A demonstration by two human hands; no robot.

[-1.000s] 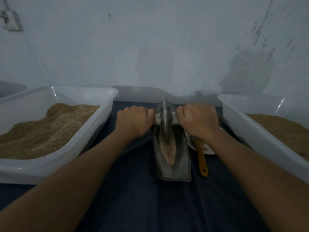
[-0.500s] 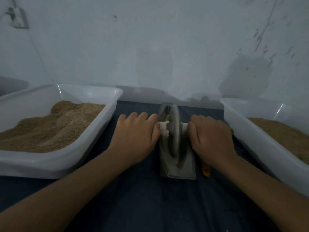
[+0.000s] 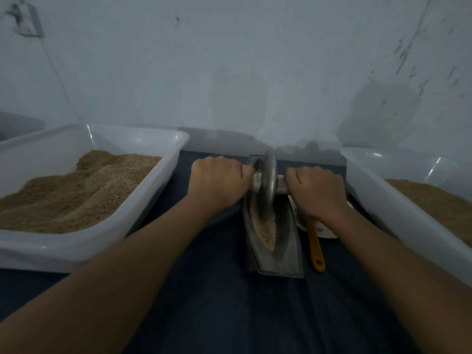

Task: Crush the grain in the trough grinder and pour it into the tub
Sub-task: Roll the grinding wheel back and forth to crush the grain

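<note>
Now both hands — left hand (image 3: pixel 219 181) and right hand (image 3: pixel 315 191) — curl round the axle of the grinding wheel (image 3: pixel 268 185), which stands upright in the trough grinder (image 3: pixel 272 226) on the dark counter (image 3: pixel 217 302). Crushed grain (image 3: pixel 265 231) lies in the trough's near end, between the left tub (image 3: pixel 76 241) and the right tub (image 3: pixel 398 215) — both holding brown grain.

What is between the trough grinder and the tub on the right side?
In the head view, an orange-handled tool lies on a white dish between the trough grinder and the right tub.

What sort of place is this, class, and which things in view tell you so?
Probably a small, plain grain-processing workspace: a metal trough grinder holding grain, two white tubs of brown grain, and a bare, marked wall.
</note>
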